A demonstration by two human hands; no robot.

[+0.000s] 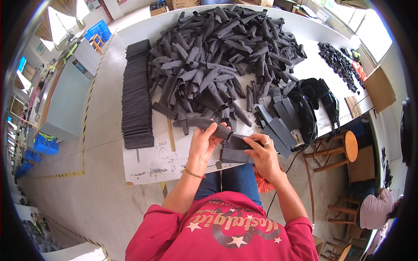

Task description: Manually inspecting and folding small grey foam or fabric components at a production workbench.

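Hands are working a curled dark foam piece (217, 128) at the near edge of the white table (148, 163), apparently mid-way through flattening or folding it. Left hand (203, 145) is closing around the rolled end, fingers wrapped over it; right hand (262, 152) is pinching the flatter end against a small stack of dark pieces (235, 155). Next move likely calls for steady pressing. Beyond, a big heap of curled pieces (222, 52) is sprawling; at far left, neat stacked rows (137, 95).
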